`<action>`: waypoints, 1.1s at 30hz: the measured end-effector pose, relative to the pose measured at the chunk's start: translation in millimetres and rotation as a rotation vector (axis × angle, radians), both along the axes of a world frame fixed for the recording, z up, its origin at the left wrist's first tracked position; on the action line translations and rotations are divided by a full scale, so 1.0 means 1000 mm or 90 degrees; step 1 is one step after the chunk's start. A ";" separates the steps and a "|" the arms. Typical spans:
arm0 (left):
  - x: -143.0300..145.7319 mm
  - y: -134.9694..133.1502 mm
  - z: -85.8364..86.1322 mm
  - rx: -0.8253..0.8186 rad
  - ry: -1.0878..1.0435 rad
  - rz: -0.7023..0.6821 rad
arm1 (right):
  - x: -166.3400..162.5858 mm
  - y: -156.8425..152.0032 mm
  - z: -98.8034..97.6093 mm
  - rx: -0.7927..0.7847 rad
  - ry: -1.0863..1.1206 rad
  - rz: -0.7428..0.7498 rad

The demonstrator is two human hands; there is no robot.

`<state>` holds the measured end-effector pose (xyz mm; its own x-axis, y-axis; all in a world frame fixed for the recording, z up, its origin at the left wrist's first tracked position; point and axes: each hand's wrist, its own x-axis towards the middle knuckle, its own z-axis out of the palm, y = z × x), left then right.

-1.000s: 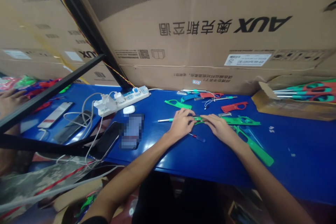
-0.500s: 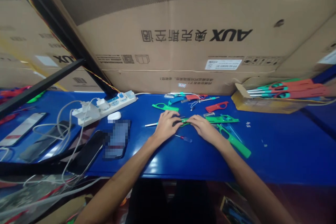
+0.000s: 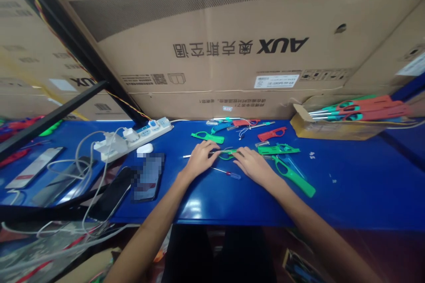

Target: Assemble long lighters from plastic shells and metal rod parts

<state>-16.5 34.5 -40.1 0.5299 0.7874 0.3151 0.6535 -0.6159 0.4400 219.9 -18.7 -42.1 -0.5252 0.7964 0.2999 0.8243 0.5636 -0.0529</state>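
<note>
Both my hands rest on a blue table (image 3: pixel 348 185), meeting over a green plastic lighter shell (image 3: pixel 227 155) with a thin metal tube (image 3: pixel 189 156) sticking out to its left. My left hand (image 3: pixel 199 160) pinches the shell's left end, fingers curled down on it. My right hand (image 3: pixel 252 166) presses on its right end with fingers closed together. A small screwdriver (image 3: pixel 229 173) with a red and clear handle lies just in front of my hands.
More green shells (image 3: pixel 292 172), a red shell (image 3: pixel 271 133) and metal tubes lie behind and right. A cardboard tray (image 3: pixel 332 129) of finished lighters stands far right. A power strip (image 3: pixel 133 135), cables and phones (image 3: pixel 148 177) lie left. Large cartons (image 3: pixel 232 48) wall the back.
The view has swung right and slightly up. My hands stay on the green shell, and have drawn a little apart along it.
</note>
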 end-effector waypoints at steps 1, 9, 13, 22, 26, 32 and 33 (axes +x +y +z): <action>-0.001 0.000 0.001 -0.004 0.001 -0.006 | 0.000 0.000 0.000 0.004 -0.007 -0.003; 0.005 -0.003 0.000 -0.018 -0.002 -0.001 | 0.003 0.001 0.002 0.032 -0.008 -0.009; 0.012 -0.008 -0.001 -0.022 0.010 0.032 | 0.000 0.001 -0.002 0.067 -0.028 0.006; 0.011 -0.008 -0.003 -0.013 0.023 0.021 | -0.003 0.002 -0.010 0.084 -0.007 -0.003; 0.003 -0.007 -0.001 0.000 0.033 -0.017 | -0.003 0.003 -0.007 0.055 0.040 -0.013; -0.002 -0.007 -0.001 0.019 0.046 -0.047 | 0.000 0.024 0.001 0.001 0.088 -0.051; -0.002 -0.007 -0.002 0.022 0.047 -0.048 | -0.001 0.028 0.002 -0.016 0.085 -0.040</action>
<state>-18.5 27.8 -41.9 0.6103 0.7337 0.2987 0.6345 -0.6785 0.3702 219.2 9.1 -39.9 -0.4301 0.8348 0.3437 0.8428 0.5077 -0.1785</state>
